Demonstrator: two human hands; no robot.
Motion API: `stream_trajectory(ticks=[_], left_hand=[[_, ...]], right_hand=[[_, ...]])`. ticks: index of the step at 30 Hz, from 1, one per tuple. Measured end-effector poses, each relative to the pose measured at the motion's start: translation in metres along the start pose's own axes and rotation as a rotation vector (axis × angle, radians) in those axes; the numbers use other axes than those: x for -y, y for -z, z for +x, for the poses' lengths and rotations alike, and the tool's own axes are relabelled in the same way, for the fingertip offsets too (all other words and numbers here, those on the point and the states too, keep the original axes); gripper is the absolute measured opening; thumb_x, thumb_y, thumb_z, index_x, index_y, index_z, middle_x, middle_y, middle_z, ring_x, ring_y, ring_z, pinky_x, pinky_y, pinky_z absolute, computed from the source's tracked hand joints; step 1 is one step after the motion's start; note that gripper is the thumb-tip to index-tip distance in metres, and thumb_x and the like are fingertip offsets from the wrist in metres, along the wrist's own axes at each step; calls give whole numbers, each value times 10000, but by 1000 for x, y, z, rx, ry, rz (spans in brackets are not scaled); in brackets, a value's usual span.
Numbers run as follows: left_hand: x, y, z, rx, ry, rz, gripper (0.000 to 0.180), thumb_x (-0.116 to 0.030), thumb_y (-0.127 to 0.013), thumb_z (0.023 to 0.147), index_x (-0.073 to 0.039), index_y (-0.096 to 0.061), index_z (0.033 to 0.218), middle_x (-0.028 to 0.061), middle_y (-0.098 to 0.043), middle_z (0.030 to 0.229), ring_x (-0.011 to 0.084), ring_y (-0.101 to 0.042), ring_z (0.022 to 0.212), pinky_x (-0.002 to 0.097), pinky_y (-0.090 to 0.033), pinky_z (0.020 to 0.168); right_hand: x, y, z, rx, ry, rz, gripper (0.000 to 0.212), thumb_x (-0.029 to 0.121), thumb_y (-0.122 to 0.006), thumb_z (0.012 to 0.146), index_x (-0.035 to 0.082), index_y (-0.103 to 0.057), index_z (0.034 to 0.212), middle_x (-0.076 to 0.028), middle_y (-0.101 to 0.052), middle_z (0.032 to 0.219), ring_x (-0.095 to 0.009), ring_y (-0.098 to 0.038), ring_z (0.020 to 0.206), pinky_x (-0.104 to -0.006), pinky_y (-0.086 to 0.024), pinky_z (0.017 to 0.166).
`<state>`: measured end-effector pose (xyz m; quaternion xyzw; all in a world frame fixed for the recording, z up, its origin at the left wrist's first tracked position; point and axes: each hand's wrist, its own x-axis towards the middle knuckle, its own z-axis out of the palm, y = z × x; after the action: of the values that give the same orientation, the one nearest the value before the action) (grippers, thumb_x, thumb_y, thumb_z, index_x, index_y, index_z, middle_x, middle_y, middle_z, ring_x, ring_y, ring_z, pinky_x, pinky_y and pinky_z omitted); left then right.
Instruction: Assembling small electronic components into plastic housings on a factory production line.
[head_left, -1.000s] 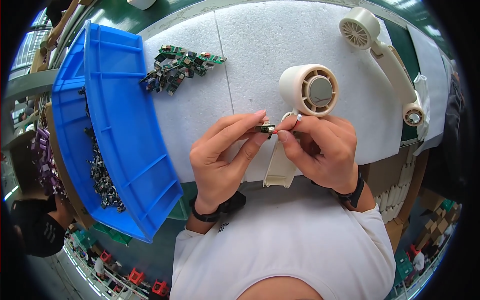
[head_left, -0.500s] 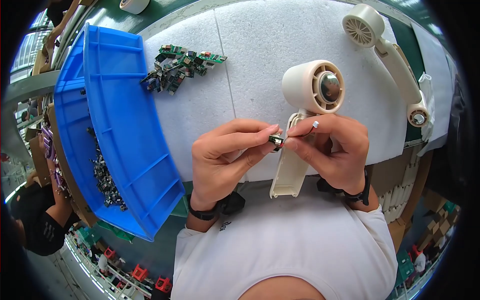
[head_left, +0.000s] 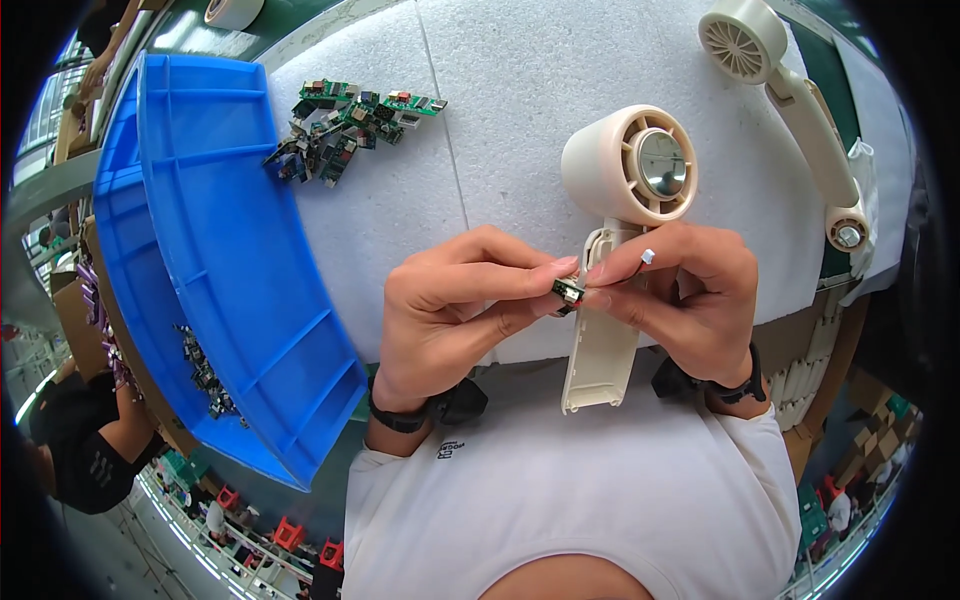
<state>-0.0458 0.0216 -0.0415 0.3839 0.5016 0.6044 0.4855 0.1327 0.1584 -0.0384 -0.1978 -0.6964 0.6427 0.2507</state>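
My left hand [head_left: 445,305] is closed, pinching a small circuit board [head_left: 569,292] between thumb and fingertips. My right hand [head_left: 695,285] is closed too, its thumb and index finger against the board's right side on thin wires. A small white plug [head_left: 647,257] sticks up over that index finger, and a bit of red shows at the board's edge. Behind and below both hands lies a cream handheld fan with a round head [head_left: 610,165]. Its open handle shell [head_left: 600,365] reaches toward my shirt. My fingers partly hide the wires and the top of the handle.
A pile of green circuit boards [head_left: 350,125] lies on the white foam sheet [head_left: 520,70]. To the left stands a blue bin [head_left: 235,200] with more small boards. Another cream fan [head_left: 810,140] rests at the far right. A co-worker's arm [head_left: 128,425] shows at the left edge.
Both hands, still pinching the board and wires, appear slightly further right and lower against the fan handle. The whole view has shifted a little.
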Motion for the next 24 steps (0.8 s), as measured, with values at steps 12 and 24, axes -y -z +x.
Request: stream_trajectory(ticks=[12, 24], left_hand=[[3, -2, -3, -38, -57, 138, 361, 195, -693, 792, 1, -754, 1090, 175, -692, 1046, 236, -703, 964, 296, -577, 817], [8, -9, -7, -142, -105, 34, 387, 193, -681, 814, 15, -726, 1155, 158, -696, 1092, 194, -687, 985, 276, -573, 830]], right_hand=[[3, -1, 0, -1, 22, -120, 176, -18, -806, 805, 47, -721, 945, -23, -727, 827, -6, -516, 503, -187, -338, 433], [9, -4, 0, -60, 6, -88, 170, -53, -784, 815, 6, -712, 956, -28, -734, 873, 26, -475, 535, -159, -295, 460]])
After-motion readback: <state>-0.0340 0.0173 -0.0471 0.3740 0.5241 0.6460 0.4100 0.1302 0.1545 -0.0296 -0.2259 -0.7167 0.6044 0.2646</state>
